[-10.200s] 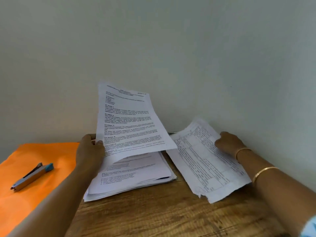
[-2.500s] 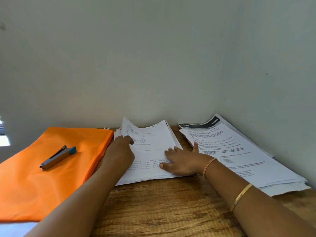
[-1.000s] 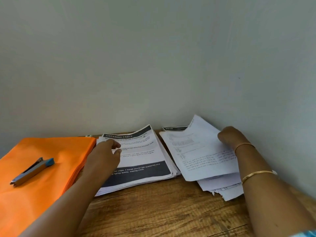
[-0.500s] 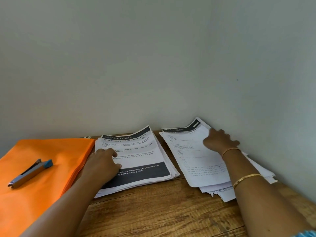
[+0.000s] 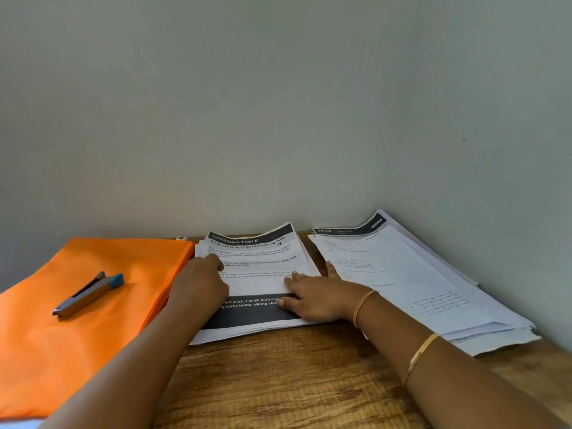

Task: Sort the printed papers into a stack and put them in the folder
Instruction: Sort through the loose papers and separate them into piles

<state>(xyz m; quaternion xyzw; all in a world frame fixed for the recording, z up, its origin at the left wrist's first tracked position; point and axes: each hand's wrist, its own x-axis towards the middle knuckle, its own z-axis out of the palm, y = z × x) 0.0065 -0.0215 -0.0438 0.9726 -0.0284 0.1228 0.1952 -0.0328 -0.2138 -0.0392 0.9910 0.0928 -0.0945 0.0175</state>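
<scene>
Wooden worktop point(image 5: 278, 382) holds the printed stack point(image 5: 260, 258) beside the orange folder point(image 5: 77, 351), your right grip point(image 5: 315, 300) spread flat on it, left grip point(image 5: 201, 283) curled at its edge, hold unclear, and uneven pushing could skew sheets.

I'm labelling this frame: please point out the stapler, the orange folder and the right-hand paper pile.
stapler point(image 5: 89, 294), head view, middle of its body.
orange folder point(image 5: 93, 351), head view, bare cover near the front.
right-hand paper pile point(image 5: 402, 274), head view, top sheet's middle.
</scene>
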